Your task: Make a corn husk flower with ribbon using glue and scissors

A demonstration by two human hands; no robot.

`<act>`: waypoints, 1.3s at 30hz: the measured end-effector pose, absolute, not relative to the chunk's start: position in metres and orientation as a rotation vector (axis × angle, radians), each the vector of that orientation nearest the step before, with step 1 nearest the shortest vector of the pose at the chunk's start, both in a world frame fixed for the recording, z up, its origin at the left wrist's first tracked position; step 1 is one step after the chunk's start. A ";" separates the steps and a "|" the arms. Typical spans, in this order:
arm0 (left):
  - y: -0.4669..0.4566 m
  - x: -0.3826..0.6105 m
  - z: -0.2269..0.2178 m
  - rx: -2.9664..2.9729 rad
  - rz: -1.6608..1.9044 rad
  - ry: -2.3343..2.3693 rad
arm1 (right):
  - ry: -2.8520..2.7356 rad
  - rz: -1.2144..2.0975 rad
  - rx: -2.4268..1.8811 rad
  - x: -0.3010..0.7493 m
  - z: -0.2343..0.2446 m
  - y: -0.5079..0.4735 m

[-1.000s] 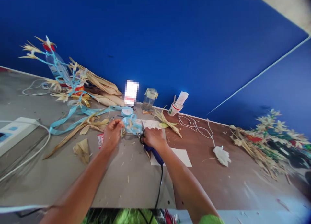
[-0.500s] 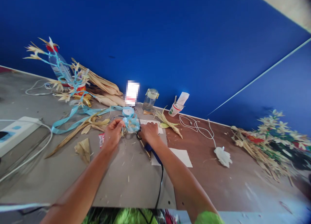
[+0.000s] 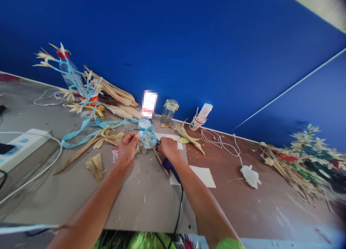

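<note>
My left hand [image 3: 129, 143] is closed in a pinch at the edge of a light-blue ribbon piece [image 3: 148, 138], pale husk bits hanging below its fingertips. My right hand [image 3: 168, 148] is closed around black-handled scissors [image 3: 158, 143], right beside the ribbon piece; their blades are hard to see now. A roll of blue ribbon [image 3: 144, 125] lies just behind, its loose strip [image 3: 72, 135] trailing left. Under my right wrist sits a dark blue tool with a black cord [image 3: 173, 171], partly hidden by the forearm.
Dried corn husks [image 3: 105, 135] and a power strip [image 3: 25, 142] lie left. A blue-stemmed husk-flower branch [image 3: 72, 76] stands before a bottle. Behind are a lidded jar [image 3: 169, 111] and a paper cup [image 3: 196, 123]. White cable [image 3: 221, 144], white paper [image 3: 204, 177] and flower bunches [image 3: 313, 144] lie right.
My right hand has turned a little, and the scissor blades that showed beside the ribbon piece are now hardly visible. The whole view has shifted slightly; my left hand keeps its pinch.
</note>
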State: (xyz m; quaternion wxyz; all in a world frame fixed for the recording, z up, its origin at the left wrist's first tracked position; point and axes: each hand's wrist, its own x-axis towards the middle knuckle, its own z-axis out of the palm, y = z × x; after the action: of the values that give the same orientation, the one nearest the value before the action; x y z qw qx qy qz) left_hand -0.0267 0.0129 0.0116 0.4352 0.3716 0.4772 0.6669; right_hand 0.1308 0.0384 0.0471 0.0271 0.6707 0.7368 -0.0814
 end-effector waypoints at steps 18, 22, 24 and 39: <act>0.016 -0.033 0.010 0.795 1.758 1.155 | 1.207 -3.218 1.758 0.181 0.069 0.009; 0.015 -0.032 0.012 0.779 1.724 1.182 | 1.086 -3.274 1.656 0.176 0.069 -0.013; 0.015 -0.032 0.011 0.786 1.727 1.201 | 1.031 -3.301 1.530 0.174 0.070 -0.030; 0.012 -0.026 0.012 0.769 1.723 1.156 | 1.471 -3.298 1.236 0.157 0.107 -0.061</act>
State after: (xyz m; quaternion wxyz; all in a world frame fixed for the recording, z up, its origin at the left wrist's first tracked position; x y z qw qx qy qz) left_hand -0.0257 0.0120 0.0120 0.4479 0.3107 0.4670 0.6962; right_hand 0.1566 -0.0609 0.1071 -0.3313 0.3056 0.3637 -0.8152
